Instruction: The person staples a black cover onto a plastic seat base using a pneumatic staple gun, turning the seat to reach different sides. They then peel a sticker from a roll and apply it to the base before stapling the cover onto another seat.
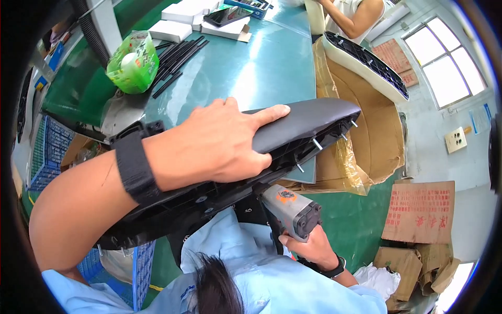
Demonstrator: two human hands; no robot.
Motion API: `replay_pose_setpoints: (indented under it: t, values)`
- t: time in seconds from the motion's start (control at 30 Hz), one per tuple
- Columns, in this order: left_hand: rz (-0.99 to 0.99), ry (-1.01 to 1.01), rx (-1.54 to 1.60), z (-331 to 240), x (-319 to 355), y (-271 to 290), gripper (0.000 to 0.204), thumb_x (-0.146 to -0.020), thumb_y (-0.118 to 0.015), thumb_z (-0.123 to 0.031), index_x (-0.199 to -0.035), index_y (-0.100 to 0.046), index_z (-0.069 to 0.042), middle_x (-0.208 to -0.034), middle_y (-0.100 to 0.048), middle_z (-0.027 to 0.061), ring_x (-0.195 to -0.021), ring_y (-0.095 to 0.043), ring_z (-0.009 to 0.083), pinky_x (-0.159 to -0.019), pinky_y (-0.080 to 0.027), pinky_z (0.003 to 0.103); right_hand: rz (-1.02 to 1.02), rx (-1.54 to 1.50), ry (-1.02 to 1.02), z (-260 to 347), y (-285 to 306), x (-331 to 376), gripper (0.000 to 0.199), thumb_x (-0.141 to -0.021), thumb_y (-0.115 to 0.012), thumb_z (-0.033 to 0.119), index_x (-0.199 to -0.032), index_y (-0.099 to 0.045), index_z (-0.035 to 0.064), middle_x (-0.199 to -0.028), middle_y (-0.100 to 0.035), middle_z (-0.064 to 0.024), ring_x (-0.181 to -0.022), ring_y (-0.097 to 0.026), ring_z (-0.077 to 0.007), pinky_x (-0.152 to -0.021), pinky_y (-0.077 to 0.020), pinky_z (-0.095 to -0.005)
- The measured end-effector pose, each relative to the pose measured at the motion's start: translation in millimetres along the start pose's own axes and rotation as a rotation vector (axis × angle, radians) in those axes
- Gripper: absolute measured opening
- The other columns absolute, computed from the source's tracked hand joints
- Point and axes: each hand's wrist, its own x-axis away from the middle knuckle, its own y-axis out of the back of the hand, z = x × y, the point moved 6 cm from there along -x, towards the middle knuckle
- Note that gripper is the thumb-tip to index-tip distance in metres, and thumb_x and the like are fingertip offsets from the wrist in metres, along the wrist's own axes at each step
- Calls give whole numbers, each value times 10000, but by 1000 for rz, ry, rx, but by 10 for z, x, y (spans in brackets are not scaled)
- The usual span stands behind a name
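A long black padded panel (308,118), smooth on its upper face, lies slanted across the table's front edge. Metal studs stick out of its ribbed underside. My left hand (219,141) grips it from above, with index finger and thumb stretched along the surface; the other fingers are partly hidden behind the hand. In my right hand (314,246) is a pneumatic staple gun (287,206), grey with a black end cap. Its nose meets the panel's near, ribbed side; the exact contact is hard to see. Fingers wrap round its handle, which is mostly hidden.
On the green table (282,68) lie black strips (178,57), a green plastic bag (133,63), white boxes (172,30) and a phone (227,17). An open carton (366,104) stands right, with another panel (366,68) above it and a person (350,15) beyond. Blue crates (141,272) stand lower left.
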Motion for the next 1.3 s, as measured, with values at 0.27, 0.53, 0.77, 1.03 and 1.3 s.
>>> replay_pose_setpoints:
  t: [0.27,0.53,0.77,1.03,1.3]
  values:
    - [-8,37,-29,-44,61,-31,692,-755,-544,-324,-1419,-362,-262,-837,-548,237,-842,-515,359,-759,-428,427,147,23,96,231,-384,-13,356,-727,-712,208,-1020,-620,27,-885,-667,-145,-767,-651,-264,-738,-501,-343]
    - [-59,65,-37,7,172,-19,700,-769,-537,-346,-1435,-326,-299,-855,-553,244,-857,-526,362,-782,-436,421,263,37,165,390,-682,9,380,-718,-721,229,-1022,-618,24,-912,-666,-149,-824,-656,-298,-764,-508,-363]
    - [20,165,130,89,197,247,744,-733,-558,-371,-1431,-338,-234,-949,-600,273,-890,-588,390,-827,-464,421,218,106,235,290,-214,219,396,-763,-706,289,-1037,-625,15,-972,-671,-141,-898,-653,-263,-834,-489,-343]
    - [-150,180,149,186,-680,423,808,-719,-579,-447,-1444,-315,-205,-1177,-570,266,-1083,-557,380,-938,-429,390,52,-44,80,-85,121,48,382,-743,-694,222,-1057,-618,19,-866,-641,-100,-785,-609,-239,-744,-480,-338]
    - [-169,330,30,142,-1044,254,796,-709,-530,-502,-1442,-309,-286,-1149,-562,284,-1069,-543,436,-918,-429,481,-20,55,180,91,238,-243,366,-732,-700,239,-1012,-618,19,-676,-594,-88,-562,-523,-176,-589,-453,-301]
